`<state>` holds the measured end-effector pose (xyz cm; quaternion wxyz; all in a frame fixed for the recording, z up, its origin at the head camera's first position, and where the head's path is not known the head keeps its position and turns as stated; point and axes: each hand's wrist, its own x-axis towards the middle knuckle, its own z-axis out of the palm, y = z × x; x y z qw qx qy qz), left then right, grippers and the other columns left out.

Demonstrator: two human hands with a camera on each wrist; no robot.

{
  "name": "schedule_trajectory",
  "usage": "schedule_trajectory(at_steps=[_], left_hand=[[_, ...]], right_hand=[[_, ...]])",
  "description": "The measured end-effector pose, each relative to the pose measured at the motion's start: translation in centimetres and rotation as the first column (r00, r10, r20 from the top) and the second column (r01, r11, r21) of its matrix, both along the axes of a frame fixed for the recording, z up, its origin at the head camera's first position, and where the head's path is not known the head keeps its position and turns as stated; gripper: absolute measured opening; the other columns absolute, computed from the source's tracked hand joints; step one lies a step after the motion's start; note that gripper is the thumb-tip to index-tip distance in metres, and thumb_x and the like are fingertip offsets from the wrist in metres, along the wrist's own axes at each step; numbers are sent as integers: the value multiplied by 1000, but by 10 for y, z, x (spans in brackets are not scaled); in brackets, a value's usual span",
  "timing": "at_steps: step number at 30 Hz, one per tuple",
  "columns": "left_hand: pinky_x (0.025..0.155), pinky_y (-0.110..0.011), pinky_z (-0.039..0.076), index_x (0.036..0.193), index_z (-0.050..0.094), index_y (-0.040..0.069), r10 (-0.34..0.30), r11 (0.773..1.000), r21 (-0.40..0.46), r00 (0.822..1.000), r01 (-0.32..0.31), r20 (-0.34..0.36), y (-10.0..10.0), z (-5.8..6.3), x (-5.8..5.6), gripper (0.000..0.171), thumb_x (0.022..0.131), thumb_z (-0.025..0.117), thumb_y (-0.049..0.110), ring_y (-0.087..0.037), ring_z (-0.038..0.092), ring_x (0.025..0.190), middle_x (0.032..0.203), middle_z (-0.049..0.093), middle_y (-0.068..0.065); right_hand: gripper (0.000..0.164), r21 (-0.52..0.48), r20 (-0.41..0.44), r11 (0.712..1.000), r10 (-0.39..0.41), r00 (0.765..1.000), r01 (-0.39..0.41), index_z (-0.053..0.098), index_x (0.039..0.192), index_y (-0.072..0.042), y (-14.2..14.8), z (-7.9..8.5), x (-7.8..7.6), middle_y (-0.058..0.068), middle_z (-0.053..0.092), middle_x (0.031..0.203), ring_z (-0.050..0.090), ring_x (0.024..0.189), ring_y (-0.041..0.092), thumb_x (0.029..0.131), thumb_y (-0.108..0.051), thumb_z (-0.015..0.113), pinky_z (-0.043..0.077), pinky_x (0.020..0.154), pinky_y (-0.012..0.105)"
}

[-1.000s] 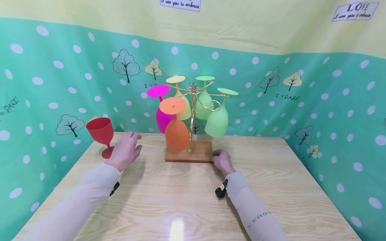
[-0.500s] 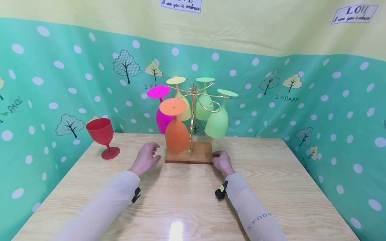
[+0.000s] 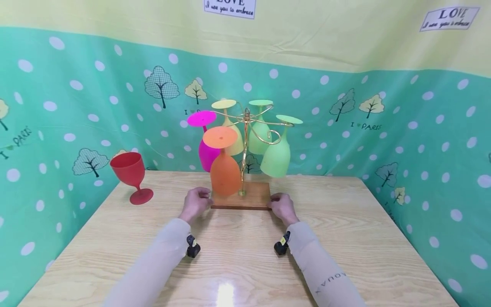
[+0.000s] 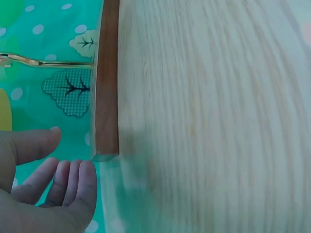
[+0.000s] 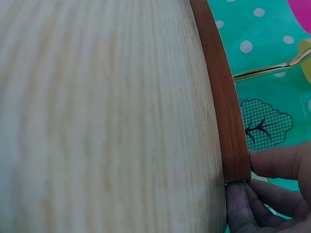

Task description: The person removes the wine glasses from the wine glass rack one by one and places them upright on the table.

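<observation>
A wine glass rack with a gold metal stem and a wooden base [image 3: 253, 195] stands mid-table in the head view. Several plastic goblets hang upside down from it: an orange goblet [image 3: 225, 172], a magenta goblet [image 3: 207, 151], a yellow one and two green ones. My right hand [image 3: 283, 207] pinches the right end of the base; in the right wrist view its fingers [image 5: 277, 162] lie against the base corner. At the left end, my left hand [image 3: 196, 204] is close beside the base, its thumb and fingers [image 4: 86, 179] apart with nothing between them.
A red goblet [image 3: 129, 168] stands upright at the table's far left. The wood-grain table [image 3: 245, 256] meets a green and yellow patterned cloth [image 3: 345, 55] behind and at both sides.
My left hand has moved right, from beside the red goblet to the left end of the rack's base. My right hand has stayed on the base. The rack and goblets have not moved.
</observation>
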<state>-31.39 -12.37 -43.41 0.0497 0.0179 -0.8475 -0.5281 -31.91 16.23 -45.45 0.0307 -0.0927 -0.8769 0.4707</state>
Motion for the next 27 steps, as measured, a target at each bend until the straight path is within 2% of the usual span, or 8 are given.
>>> schedule_trajectory(at_steps=[10, 18, 23, 27], left_hand=[[67, -27, 51, 111, 65, -5, 84, 996, 35, 995, -86, 54, 9, -13, -6, 35, 76, 68, -4, -25, 61, 87, 99, 65, -15], [67, -27, 51, 109, 66, -4, 100, 995, -12, 994, -100, 44, 13, -19, -8, 33, 76, 67, -6, -24, 60, 86, 98, 65, -15], [70, -30, 51, 107, 67, -5, 100, 994, -37, 995, -99, 30, 12, -21, -8, 33, 73, 66, -6, -25, 59, 85, 95, 65, -15], [69, -30, 51, 106, 68, -5, 91, 995, -44, 995, -90, 28, 11, -22, -9, 34, 72, 66, -6, -24, 60, 83, 93, 66, -15]], right_hand=[[33, -8, 12, 1000, -6, 1000, 6, 64, 116, 0, 2, 0, 0, 17, 61, 118, 56, 109, 29, 84, -7, 67, 48, 90, 41], [37, -46, 4, 998, 46, 999, -46, 62, 119, 3, 8, 5, 3, 18, 62, 117, 56, 108, 31, 83, -6, 67, 47, 91, 42], [42, -75, -9, 993, 85, 996, -86, 56, 126, 4, 27, 23, 5, 19, 61, 116, 59, 103, 31, 87, -10, 63, 50, 86, 41], [45, -120, -48, 988, 88, 995, -94, 49, 132, 3, 51, 57, 2, 19, 59, 117, 59, 104, 30, 93, -15, 58, 49, 90, 42]])
